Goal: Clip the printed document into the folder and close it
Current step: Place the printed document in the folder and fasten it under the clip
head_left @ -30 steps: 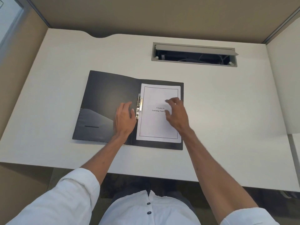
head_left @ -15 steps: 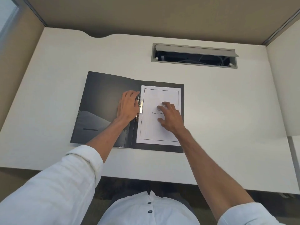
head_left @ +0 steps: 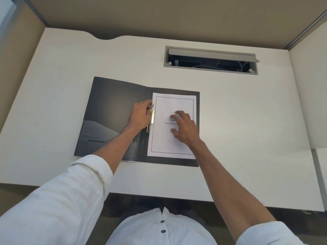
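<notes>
One white desk [head_left: 230,112] sits between beige partitions, its cable tray [head_left: 210,60] open. On it lies an open black folder [head_left: 113,110] — document [head_left: 169,142] inside, right hand [head_left: 186,129] splayed flat on it, left hand [head_left: 140,114] curled at the metal clip [head_left: 151,119].

Office cubicle: partitioned desk [head_left: 247,121], cable hatch [head_left: 210,59]

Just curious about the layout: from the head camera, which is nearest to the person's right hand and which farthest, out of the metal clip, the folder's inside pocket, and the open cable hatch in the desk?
1. Metal clip, just left of the right hand.
2. Inside pocket, on the folder's left flap.
3. Cable hatch, far back on the desk.
</notes>
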Motion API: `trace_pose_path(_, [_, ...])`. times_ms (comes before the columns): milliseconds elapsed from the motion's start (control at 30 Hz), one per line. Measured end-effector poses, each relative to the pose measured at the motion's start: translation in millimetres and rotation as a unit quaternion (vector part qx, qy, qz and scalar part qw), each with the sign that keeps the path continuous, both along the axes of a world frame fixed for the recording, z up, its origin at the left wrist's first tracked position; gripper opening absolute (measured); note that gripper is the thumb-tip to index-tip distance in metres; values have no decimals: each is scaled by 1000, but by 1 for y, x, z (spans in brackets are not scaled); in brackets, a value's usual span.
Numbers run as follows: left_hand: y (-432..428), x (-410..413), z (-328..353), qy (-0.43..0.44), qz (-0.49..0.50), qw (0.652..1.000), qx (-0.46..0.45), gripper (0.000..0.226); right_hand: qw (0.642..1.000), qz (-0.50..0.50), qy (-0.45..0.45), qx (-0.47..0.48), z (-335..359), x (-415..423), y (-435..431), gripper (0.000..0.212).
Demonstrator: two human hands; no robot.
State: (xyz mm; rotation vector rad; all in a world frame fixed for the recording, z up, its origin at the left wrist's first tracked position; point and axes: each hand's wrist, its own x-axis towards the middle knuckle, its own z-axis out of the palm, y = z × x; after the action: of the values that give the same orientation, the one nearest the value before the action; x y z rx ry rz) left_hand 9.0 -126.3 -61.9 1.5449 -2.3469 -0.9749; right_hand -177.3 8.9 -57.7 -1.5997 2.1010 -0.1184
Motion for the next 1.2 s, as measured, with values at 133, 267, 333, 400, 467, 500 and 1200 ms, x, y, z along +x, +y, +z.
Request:
trace_pose_path(133, [1,-2,2,44,24,998,34,43,1000,-1,-1,-1,1,0,1,61])
trace_pose_path(267, [2,-4,3,39,42,998,37,43,1000,0,-2,-1,2,1,1,61])
trace_pose_path(333, [2,-5,5,39,51,997,40,43,1000,1,1,2,3,1,0,61])
trace_pose_path(400, [1,-6,7,39,55,997,44,44,1000,2,3,3,3,1,-1,62])
trace_pose_path(467, [1,-4,10,38,52,997,39,42,1000,1,0,3,4,0,-1,62])
trace_pose_path(500, [2,-2,11,38,48,998,34,39,1000,0,-1,3,4,1,-1,62])
trace_pose_path(1200, [67,45,5,125,80,989,5,25,1000,-8,-10,2,3,1,1,59])
